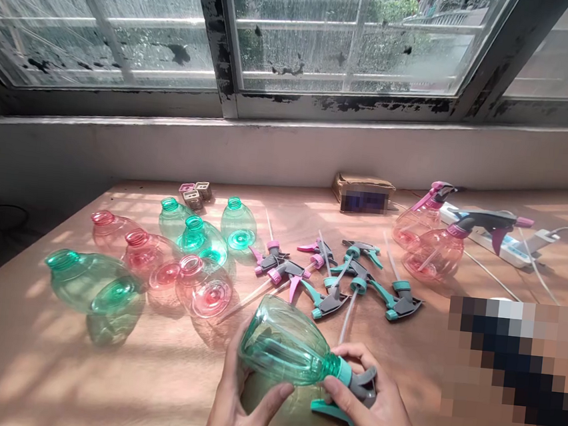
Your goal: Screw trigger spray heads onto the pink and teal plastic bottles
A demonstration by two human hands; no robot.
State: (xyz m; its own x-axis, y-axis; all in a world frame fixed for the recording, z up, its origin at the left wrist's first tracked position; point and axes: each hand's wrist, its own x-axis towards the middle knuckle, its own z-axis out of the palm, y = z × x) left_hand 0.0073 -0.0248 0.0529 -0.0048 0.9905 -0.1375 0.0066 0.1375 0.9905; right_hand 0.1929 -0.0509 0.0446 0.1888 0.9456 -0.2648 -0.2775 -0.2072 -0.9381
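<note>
A clear green spray bottle [286,347] lies tilted on its side between my hands, above the near part of the table. My left hand [246,397] is closed around its base end, thumb along the lower side. At the neck, my right hand [370,409] grips the teal collar of a grey and teal trigger sprayer head [362,385], which sits on the bottle's mouth. Its teal trigger points down toward the front edge. Just beyond the bottle lie several loose trigger sprayer heads [330,301] with thin tubes, some teal and some pink.
Several open green bottles [84,281] and pink bottles [209,289] lie at the left. Two pink bottles with sprayers [433,254] stand at the back right by a white power strip [502,244]. A cardboard box [363,194] and small blocks [195,194] sit near the window wall.
</note>
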